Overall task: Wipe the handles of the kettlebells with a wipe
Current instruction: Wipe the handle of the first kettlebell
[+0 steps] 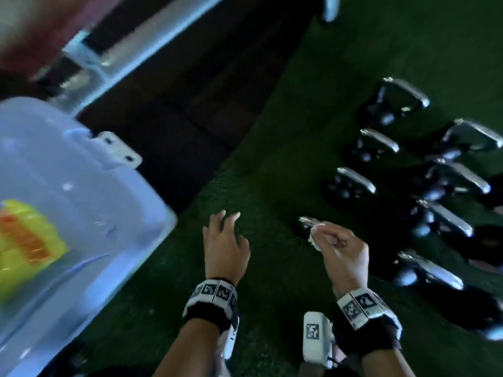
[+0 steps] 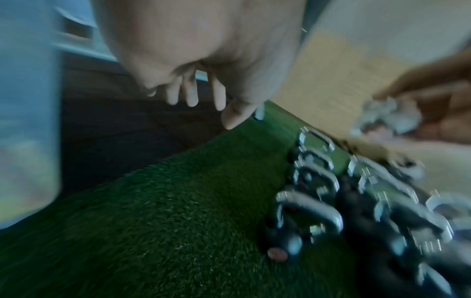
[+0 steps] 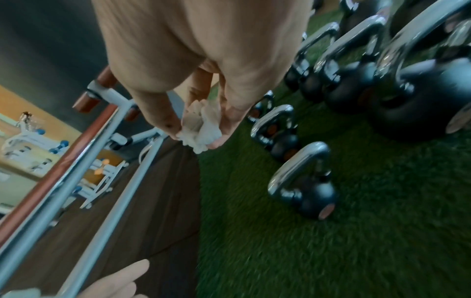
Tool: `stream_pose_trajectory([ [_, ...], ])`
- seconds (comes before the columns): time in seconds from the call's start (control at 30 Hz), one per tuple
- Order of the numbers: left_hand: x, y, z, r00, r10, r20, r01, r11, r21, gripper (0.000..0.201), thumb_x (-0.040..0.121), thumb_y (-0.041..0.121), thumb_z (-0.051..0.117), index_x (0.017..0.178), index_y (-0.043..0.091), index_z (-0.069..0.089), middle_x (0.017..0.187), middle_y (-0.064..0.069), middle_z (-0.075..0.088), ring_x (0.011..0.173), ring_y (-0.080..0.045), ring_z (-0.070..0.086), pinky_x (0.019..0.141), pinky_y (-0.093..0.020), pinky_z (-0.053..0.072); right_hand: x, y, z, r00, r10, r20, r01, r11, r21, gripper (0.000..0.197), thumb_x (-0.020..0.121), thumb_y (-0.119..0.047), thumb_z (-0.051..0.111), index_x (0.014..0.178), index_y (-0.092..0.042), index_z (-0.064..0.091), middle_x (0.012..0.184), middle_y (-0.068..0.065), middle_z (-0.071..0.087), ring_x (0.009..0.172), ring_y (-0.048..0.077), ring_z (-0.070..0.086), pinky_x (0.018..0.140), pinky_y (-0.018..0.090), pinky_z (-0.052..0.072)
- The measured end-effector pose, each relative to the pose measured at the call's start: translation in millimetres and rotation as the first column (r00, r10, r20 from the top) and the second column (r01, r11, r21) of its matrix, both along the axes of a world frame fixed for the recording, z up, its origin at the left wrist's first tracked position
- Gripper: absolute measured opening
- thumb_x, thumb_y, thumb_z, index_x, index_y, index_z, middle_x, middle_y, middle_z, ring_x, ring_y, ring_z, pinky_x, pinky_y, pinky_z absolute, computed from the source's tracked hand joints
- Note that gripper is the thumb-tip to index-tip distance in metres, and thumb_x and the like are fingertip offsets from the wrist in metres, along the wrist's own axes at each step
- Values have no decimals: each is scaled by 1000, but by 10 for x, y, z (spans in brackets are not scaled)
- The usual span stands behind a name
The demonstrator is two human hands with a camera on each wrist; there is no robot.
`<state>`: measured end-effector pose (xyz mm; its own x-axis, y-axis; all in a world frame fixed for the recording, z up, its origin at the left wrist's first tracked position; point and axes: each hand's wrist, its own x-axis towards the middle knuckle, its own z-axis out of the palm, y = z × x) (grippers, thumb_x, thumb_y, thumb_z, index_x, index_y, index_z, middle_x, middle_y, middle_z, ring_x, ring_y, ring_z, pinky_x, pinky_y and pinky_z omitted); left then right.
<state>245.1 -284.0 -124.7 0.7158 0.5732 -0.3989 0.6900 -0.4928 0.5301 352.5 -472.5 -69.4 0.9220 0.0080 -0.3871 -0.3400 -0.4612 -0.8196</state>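
Head view: kettlebells [image 1: 402, 102] stand in two rows on green turf [image 1: 272, 159], chrome handles up, so each grip is reachable from above. Right hand [image 1: 343, 251] pinches a crumpled white wipe [image 1: 315, 235] w/ fingers curled round it, directly over the nearest small kettlebell's handle [image 1: 307, 221]; contact vs. just above: cannot tell. Left hand [image 1: 226, 246] hovers over bare turf, fingers spread and relaxed, holding nothing, prob. kept free to steady a bell. Clear plastic bin [image 1: 81, 200] w/ yellow-orange contents at left edge, blurred.

Left wrist view: left fingers [image 2: 191, 94] hang loose, nothing in them. Wipe [image 2: 390, 117] visible bunched in the other hand at right, above the rows of handles. Heavy motion blur.

Right wrist view: wipe [image 3: 201, 129] held betw. thumb and fingertips, wadded so a pad of it protrudes below for rubbing. Small kettlebells [image 3: 303, 181] sit near on turf, bigger ones behind. Gym frame rails [image 3: 107, 153] on dark floor, left.

Judgement: wiping at the first, nearest handle; the others look still to do.
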Motion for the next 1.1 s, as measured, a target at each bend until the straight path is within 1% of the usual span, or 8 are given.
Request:
stream_pose_trajectory([
  [0.17, 620, -697, -1135, 1000, -6, 13, 9, 955, -297, 65, 92, 15, 70, 151, 27, 44, 159, 0, 37, 146, -18, 39, 115, -29, 37, 305, -777, -748, 983, -149, 105, 153, 988, -34, 17, 80, -19, 85, 91, -30, 78, 100, -14, 76, 92, 3, 72, 76, 18, 56],
  [0.3, 961, -1006, -2001, 999, -39, -16, 27, 877, -480, 87, 82, 29, 86, 154, 29, 39, 157, 3, 43, 143, -18, 44, 117, -38, 40, 480, -1018, -1248, 964, -192, 186, 190, 981, 26, 36, 83, -18, 84, 116, -29, 74, 103, -15, 75, 90, -3, 72, 81, 18, 59],
  [0.47, 1203, -1205, -2711, 990, -9, 144, 85, 844, -530, 65, 63, 43, 97, 118, 37, 63, 115, 18, 71, 113, -7, 67, 91, -17, 47, 596, -1057, -1707, 912, -83, 402, 93, 996, -5, 29, 80, -15, 87, 105, -27, 80, 109, -17, 72, 98, 3, 71, 85, 29, 60],
  [0.63, 1374, -1307, -2874, 953, -4, 302, 185, 799, -573, 79, 62, 34, 99, 131, 38, 62, 109, 19, 75, 104, 11, 68, 86, -4, 49, 589, -1003, -1831, 872, -40, 487, 45, 999, 2, 34, 81, -10, 85, 113, -21, 79, 111, -15, 72, 98, 1, 71, 84, 19, 59],
  [0.77, 1425, -1320, -2987, 945, 6, 327, 207, 765, -610, 64, 65, 21, 98, 123, 23, 71, 102, 14, 79, 99, 1, 73, 87, -15, 56, 416, -825, -1910, 795, -39, 605, 123, 988, -98, 31, 81, -8, 83, 109, -20, 80, 106, -16, 72, 98, -2, 68, 85, 9, 52],
  [0.83, 1468, -1279, -3009, 954, -42, 297, 229, 739, -634, 50, 69, 15, 96, 113, 19, 73, 96, 10, 80, 93, 0, 74, 89, -26, 60, 311, -676, -1999, 757, -16, 653, 148, 978, -148, 29, 81, -6, 82, 107, -19, 80, 104, -12, 73, 96, 3, 68, 86, 16, 54],
  [0.93, 1535, -1214, -3016, 949, -149, 277, 297, 714, -634, 30, 78, 4, 86, 94, 24, 71, 88, 10, 75, 75, 11, 69, 69, -7, 52, 231, -444, -2182, 737, 41, 675, 179, 951, -253, 27, 86, -3, 76, 109, -15, 79, 104, -4, 72, 94, 16, 66, 82, 33, 58],
  [1.1, 1554, -1157, -2993, 947, -195, 257, 317, 707, -632, 30, 77, 16, 89, 100, 25, 73, 94, 9, 77, 78, 9, 68, 63, -3, 48, 159, -331, -2311, 728, 53, 684, 240, 914, -327, 30, 89, 3, 69, 112, -15, 77, 105, 0, 68, 92, 19, 59, 80, 26, 48],
])
